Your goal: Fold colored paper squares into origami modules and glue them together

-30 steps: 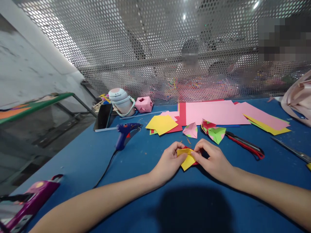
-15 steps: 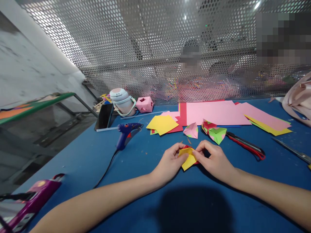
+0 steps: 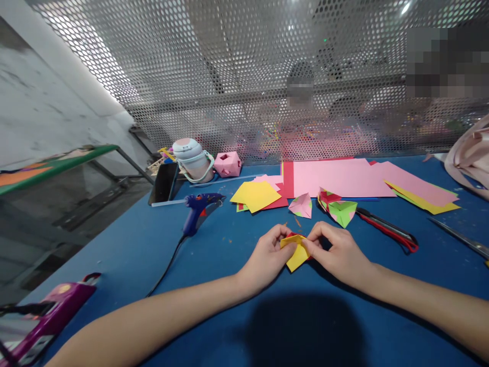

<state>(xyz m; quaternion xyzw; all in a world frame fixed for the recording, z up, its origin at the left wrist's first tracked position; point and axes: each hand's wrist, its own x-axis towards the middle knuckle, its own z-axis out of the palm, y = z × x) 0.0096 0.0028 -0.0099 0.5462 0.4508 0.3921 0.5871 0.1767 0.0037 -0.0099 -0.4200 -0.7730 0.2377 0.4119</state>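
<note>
Between my two hands is a folded paper piece [image 3: 296,259], yellow on the near side with red showing behind. My left hand [image 3: 269,255] pinches its left side, thumb over the yellow face. From the right, my right hand [image 3: 333,252] is closed on the other edge, its thumb and fingers pressed together. Just beyond lie a folded pink-and-green paper piece [image 3: 301,206] and a red, pink and green folded piece [image 3: 343,211]. A stack of cut paper with yellow on top [image 3: 255,195] lies behind my left hand.
A blue glue gun [image 3: 196,211] with a cord stands at left, near a purple power strip [image 3: 51,321]. A red-and-black utility knife [image 3: 389,232] and scissors [image 3: 458,237] lie at right. Pink sheets [image 3: 340,178], a pink paper ball [image 3: 228,164] and a lidded cup [image 3: 193,160] sit along the mesh panel.
The yellow paper's lower tip has shifted slightly down, and less red shows behind it. Both hands keep nearly the same place and hold.
</note>
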